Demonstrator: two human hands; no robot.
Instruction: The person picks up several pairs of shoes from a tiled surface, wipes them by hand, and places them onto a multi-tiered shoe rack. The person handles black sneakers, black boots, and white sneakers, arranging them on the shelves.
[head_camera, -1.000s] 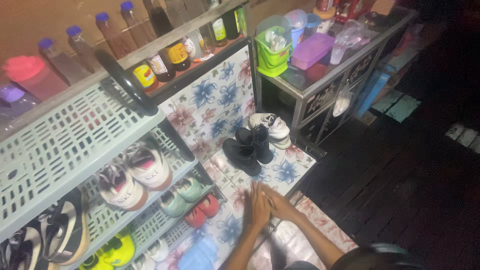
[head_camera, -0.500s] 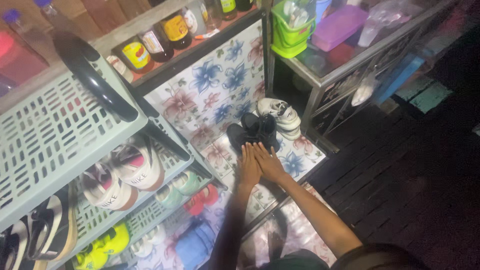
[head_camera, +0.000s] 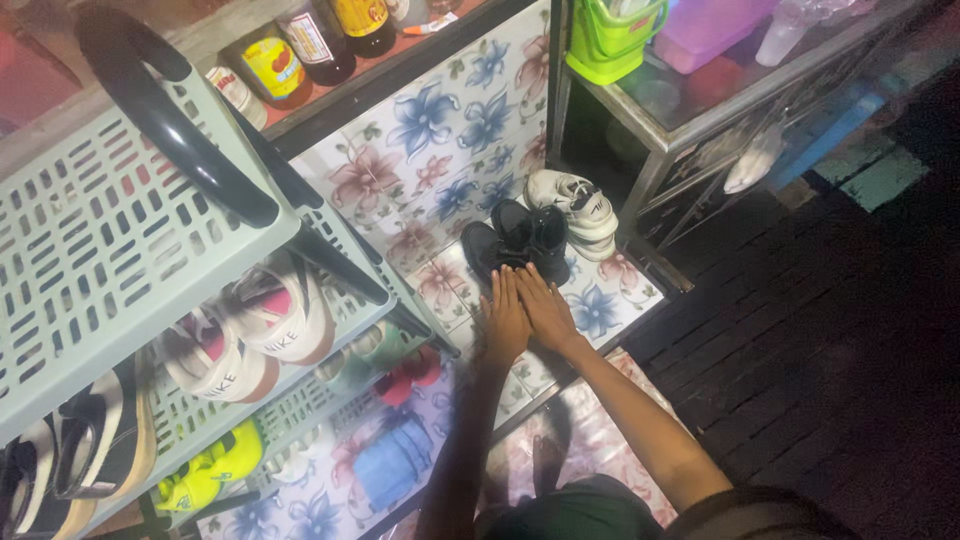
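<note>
Your hands have slid forward: left hand (head_camera: 503, 318) and right hand (head_camera: 545, 310) lie flat, fingers open, grasping nothing, tips touching the black shoes (head_camera: 515, 243) just ahead, toes toward you.

Both arms outstretched; left hand (head_camera: 504, 318) and right hand (head_camera: 546, 308) flat, fingers extended, side by side.

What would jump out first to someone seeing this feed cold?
Both hands, left hand and right hand, pressed side by side with flat palms on the flowered floor tiles, fingertips at the black shoes in the middle. A white sneaker sits just behind those. At left, a pale slotted shoe rack fills the view, with white sneakers on its shelf.
</note>
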